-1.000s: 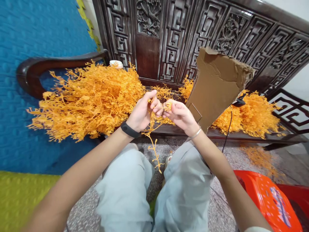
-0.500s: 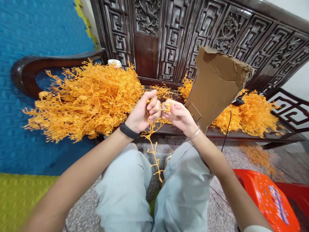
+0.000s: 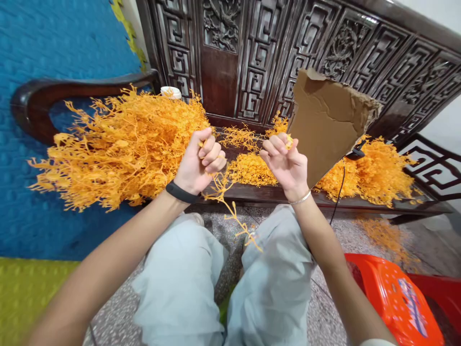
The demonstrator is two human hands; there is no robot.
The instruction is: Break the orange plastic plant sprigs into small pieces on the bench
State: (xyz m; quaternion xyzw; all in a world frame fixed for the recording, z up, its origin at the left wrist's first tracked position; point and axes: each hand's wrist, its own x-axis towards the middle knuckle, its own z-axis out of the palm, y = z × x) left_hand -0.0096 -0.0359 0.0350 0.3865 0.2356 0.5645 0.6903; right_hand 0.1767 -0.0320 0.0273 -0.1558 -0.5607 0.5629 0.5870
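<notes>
Blue mat (image 3: 68, 43), red stool (image 3: 387, 293), carved wooden backrest (image 3: 219, 77)

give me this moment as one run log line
left hand: holds orange sprig, end dangling | right hand: holds small orange piece | hands: apart | nearby: cardboard, orange pile

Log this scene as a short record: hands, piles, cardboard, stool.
Left hand: closed on an orange sprig that hangs below it
Right hand: closed, an orange bit at its fingers; apart from the left hand
Large pile: orange, beside the left hand
Small pile: orange, on the bench, seen between the hands
Cardboard: upright, behind the right hand
Stool: red, lower right of the picture
</notes>
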